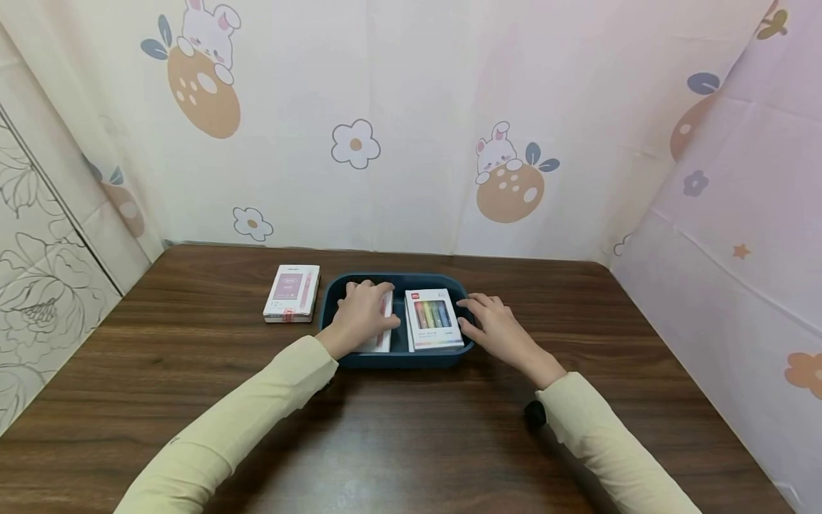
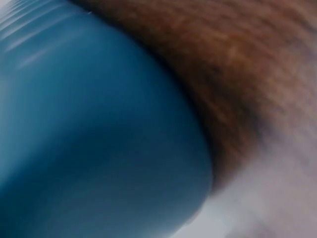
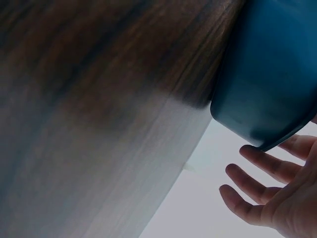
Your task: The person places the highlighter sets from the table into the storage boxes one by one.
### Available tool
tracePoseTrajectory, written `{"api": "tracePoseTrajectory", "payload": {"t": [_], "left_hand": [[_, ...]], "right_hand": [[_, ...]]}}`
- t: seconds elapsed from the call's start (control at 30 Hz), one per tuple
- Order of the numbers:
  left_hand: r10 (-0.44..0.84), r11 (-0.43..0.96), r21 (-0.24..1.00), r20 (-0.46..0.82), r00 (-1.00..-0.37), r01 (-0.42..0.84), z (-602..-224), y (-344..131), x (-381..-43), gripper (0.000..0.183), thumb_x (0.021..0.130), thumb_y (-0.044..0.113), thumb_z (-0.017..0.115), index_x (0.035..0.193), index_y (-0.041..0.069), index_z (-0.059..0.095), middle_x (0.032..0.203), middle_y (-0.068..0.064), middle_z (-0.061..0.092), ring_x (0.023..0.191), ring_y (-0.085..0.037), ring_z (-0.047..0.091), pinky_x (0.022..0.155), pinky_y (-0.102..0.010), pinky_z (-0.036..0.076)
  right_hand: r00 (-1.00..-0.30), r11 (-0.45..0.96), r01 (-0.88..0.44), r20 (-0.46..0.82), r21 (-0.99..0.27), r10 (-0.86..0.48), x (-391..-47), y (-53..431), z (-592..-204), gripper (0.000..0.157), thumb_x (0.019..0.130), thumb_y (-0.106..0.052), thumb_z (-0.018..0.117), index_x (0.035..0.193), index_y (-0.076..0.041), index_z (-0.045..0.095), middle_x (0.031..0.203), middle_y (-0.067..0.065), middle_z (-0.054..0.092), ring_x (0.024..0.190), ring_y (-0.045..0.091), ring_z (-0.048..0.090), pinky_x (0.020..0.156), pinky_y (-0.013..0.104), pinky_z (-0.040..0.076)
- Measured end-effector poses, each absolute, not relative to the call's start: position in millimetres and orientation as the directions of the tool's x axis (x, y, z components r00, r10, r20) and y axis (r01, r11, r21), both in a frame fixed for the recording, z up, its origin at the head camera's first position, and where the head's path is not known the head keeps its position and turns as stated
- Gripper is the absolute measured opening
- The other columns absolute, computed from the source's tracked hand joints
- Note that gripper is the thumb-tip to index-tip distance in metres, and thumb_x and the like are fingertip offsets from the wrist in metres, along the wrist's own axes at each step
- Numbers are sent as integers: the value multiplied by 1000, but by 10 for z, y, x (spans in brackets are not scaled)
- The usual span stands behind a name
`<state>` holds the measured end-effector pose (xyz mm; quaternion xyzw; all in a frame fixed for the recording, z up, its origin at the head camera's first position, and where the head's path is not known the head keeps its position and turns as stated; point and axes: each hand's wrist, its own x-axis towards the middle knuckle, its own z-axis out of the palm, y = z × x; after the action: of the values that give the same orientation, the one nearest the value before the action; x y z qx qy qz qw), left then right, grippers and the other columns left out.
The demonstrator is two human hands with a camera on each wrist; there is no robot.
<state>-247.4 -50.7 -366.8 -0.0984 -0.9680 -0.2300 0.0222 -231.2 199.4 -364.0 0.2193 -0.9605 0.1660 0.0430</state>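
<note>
A dark blue plastic bin [image 1: 398, 360] sits on the table. My left hand [image 1: 361, 318] is over its left half, thumb and fingers spread above a white box [image 1: 379, 344], most of which the hand hides. A white box of colored crayon-like sticks [image 1: 434, 339] lies in the bin's right half, its printed face up. At the right rim rests my right hand [image 1: 491, 327], fingers apart and slightly bent. In the right wrist view its fingers [image 3: 270, 166] reach to the bin's rim. The left wrist view shows the bin's outer wall [image 2: 114, 124] only, without the hand.
A white and pink box [image 1: 292, 294] lies left of the bin on the brown wooden table [image 1: 411, 442]. Behind the table hangs a patterned curtain [image 1: 417, 71], with more cloth on the right side. A panel with floral line drawings [image 1: 38, 271] stands at the left.
</note>
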Motion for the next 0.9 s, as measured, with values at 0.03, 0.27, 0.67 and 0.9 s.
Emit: {"api": "tracePoseTrajectory", "payload": {"t": [0.03,0.27,0.67,0.9], "left_hand": [[184,875,438,89,-979,204,-3683,-507,-2475,57,76,38,69,128,19,53,124,-12,53,107,-34,42,81,-58,43],[194,880,424,87,-977,212,-3752,-497,-2483,56,75,37,69,126,18,55,122,-13,54,102,-33,44,78,-57,44],[187,891,411,54,-981,192,-3775,-479,-2512,57,75,38,69,126,16,54,123,-13,53,105,-33,44,84,-62,41],[184,900,394,43,-982,186,-3800,-488,-2529,56,76,39,68,125,14,55,122,-12,53,104,-31,46,82,-58,45]], "right_hand": [[-900,848,-436,155,-301,-407,-2312,1994,-3640,40,93,-30,48,126,-7,53,133,17,46,119,37,42,94,58,35],[-902,849,-432,145,-305,-407,-2303,1990,-3637,41,93,-31,47,127,-8,52,134,17,45,120,37,41,94,59,34],[-906,852,-424,137,-307,-401,-2302,1986,-3620,42,94,-31,47,127,-7,52,134,17,45,120,37,41,95,59,34],[-905,853,-425,135,-304,-403,-2298,1986,-3616,42,94,-31,47,127,-7,51,134,17,45,119,37,41,95,59,34]]}}
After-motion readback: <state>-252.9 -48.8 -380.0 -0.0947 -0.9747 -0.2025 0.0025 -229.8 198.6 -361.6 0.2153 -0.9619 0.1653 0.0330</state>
